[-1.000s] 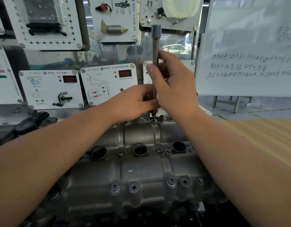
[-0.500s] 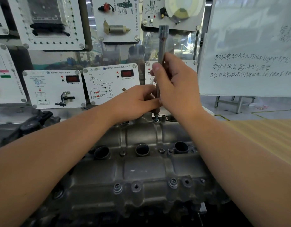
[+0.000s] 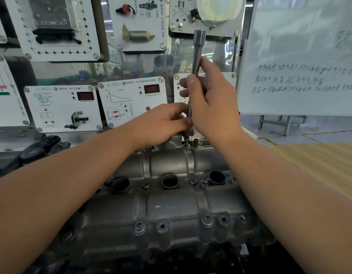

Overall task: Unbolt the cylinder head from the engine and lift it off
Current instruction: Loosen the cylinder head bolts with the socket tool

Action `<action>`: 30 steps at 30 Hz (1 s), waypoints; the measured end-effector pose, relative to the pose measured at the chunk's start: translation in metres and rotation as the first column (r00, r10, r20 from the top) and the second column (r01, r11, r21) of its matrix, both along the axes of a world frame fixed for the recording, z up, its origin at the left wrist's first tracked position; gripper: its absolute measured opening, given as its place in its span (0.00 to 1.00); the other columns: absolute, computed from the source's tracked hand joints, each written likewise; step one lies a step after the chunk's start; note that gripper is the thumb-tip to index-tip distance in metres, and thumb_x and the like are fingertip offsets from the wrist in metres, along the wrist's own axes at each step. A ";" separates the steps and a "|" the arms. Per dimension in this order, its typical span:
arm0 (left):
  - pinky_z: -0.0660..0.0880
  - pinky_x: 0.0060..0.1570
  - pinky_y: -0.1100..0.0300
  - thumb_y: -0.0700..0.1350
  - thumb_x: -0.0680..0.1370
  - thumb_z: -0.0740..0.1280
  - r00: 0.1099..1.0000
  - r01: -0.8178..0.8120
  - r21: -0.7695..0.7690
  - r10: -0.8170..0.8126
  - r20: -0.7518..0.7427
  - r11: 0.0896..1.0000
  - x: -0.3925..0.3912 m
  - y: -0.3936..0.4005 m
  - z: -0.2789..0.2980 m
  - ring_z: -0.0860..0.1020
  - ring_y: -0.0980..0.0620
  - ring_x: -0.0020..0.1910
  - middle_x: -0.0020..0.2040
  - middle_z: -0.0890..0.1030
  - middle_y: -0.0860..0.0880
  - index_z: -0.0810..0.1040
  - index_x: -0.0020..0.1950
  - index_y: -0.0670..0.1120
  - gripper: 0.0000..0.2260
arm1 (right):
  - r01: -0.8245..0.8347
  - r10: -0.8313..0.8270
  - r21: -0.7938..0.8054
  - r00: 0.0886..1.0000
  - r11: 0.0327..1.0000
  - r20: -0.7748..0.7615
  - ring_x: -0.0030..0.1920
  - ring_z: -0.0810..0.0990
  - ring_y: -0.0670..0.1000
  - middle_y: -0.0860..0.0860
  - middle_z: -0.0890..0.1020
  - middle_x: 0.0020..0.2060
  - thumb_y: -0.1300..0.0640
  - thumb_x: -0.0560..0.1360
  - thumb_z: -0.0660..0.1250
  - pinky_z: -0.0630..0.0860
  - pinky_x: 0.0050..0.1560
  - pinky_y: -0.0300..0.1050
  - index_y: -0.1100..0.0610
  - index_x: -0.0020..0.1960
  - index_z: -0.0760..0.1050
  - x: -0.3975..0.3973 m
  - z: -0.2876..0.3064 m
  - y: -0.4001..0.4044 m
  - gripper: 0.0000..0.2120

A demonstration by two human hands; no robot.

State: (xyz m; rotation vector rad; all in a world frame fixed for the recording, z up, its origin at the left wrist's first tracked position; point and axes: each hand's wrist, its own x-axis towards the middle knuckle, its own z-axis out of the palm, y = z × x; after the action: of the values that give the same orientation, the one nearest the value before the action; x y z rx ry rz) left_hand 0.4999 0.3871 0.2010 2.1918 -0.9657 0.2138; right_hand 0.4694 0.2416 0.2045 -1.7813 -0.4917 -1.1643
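Head view: one wide picture, looking forward and down along both bare forearms to the engine.
Cylinder head (image 3: 161,210): a grey cast metal block that fills the lower middle of the picture; it sits on the engine, under both forearms.
Round openings (image 3: 169,180): three dark holes stand in a row across the top of the cylinder head.
Near edge bolts (image 3: 207,218): small bolt heads and bare holes lie in a line along the side closest to the camera.
Socket tool (image 3: 198,54): a long silver tube, almost upright, its wider end at the top; its lower end is hidden behind the hands, at the far edge of the cylinder head.
Right hand (image 3: 210,103): the fingers and thumb are curled round the middle of the socket tool and grasp it.
Left hand (image 3: 161,123): it lies lower, touching the right hand, and its fingers are curled at the bottom of the socket tool; I cannot tell if they hold the tool or only guide it.
Far edge bolt (image 3: 186,139): a small bolt stands up from the cylinder head just below the hands.
Display boards (image 3: 131,103): white panels with red displays hang behind the engine.
Whiteboard (image 3: 301,56): it stands at the right with handwriting on it.
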 end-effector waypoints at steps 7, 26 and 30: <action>0.79 0.51 0.39 0.53 0.81 0.68 0.998 -0.045 0.041 0.043 0.053 0.998 -0.001 -0.002 0.003 0.84 0.40 0.48 0.49 0.86 0.51 0.78 0.61 0.45 0.14 | -0.018 0.018 0.018 1.000 1.000 0.021 0.42 0.82 0.39 0.42 0.83 0.41 0.51 0.80 0.68 0.77 0.45 0.35 0.55 0.70 0.72 0.001 -0.001 -0.001 0.20; 0.79 0.52 0.37 0.49 0.83 0.66 1.000 -0.015 -0.013 0.015 0.010 1.000 0.002 -0.001 -0.002 0.83 0.37 0.51 0.51 0.86 0.50 0.80 0.61 0.47 0.10 | 0.019 -0.019 -0.051 1.000 0.999 -0.005 0.42 0.83 0.49 0.51 0.84 0.42 0.54 0.84 0.59 0.78 0.46 0.49 0.59 0.63 0.75 -0.004 0.001 0.000 0.13; 0.78 0.50 0.41 0.52 0.82 0.67 0.996 -0.041 0.047 0.038 0.075 0.998 0.002 0.000 0.001 0.83 0.44 0.44 0.45 0.85 0.57 0.81 0.57 0.50 0.08 | -0.028 0.028 -0.022 1.000 0.999 0.004 0.41 0.82 0.41 0.41 0.83 0.41 0.54 0.83 0.62 0.77 0.42 0.35 0.56 0.74 0.68 -0.004 0.000 0.001 0.20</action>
State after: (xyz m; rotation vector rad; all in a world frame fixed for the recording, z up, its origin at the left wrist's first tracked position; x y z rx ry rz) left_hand 0.5020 0.3868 0.2015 2.2621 -0.9778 0.2946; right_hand 0.4654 0.2424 0.2048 -1.7858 -0.5322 -1.1473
